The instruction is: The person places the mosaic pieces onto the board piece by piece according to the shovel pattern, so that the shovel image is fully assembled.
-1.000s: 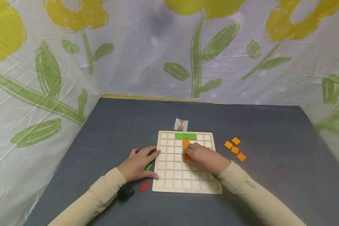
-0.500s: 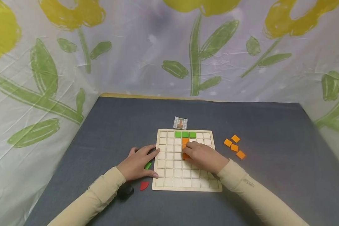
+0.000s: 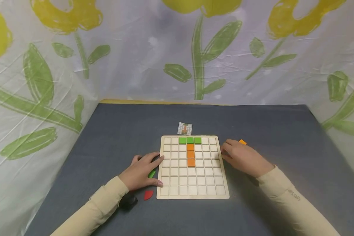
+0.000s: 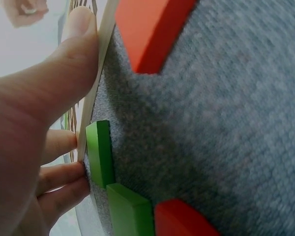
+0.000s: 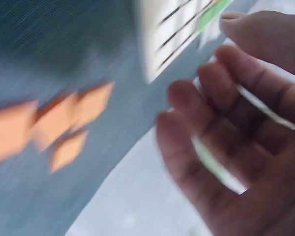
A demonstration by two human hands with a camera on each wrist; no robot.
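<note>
A pale wooden grid board [image 3: 193, 190] lies flat on the table. Three green square tiles [image 3: 190, 140] fill part of its top row, and below the middle one three orange tiles [image 3: 190, 154] form a column. My left hand [image 3: 140, 172] rests at the board's left edge, fingers spread and the thumb on the rim. Just past the right edge is my right hand [image 3: 245, 156], above the table; in the right wrist view its fingers are relaxed and hold nothing. Several loose orange tiles [image 5: 92, 104] lie near it, mostly hidden by that hand in the head view.
A small printed pattern card [image 3: 184, 128] lies behind the board. Beside my left hand are a red piece [image 3: 148, 195], green pieces [image 4: 130, 211] and a dark rounded object [image 3: 128, 201]. A flower-painted sheet [image 3: 129, 72] stands around the table.
My right hand has let go of the lowest orange tile, leaving it in its square, and moved right off the board. My left hand stays at the edge. The head view has shifted slightly.
</note>
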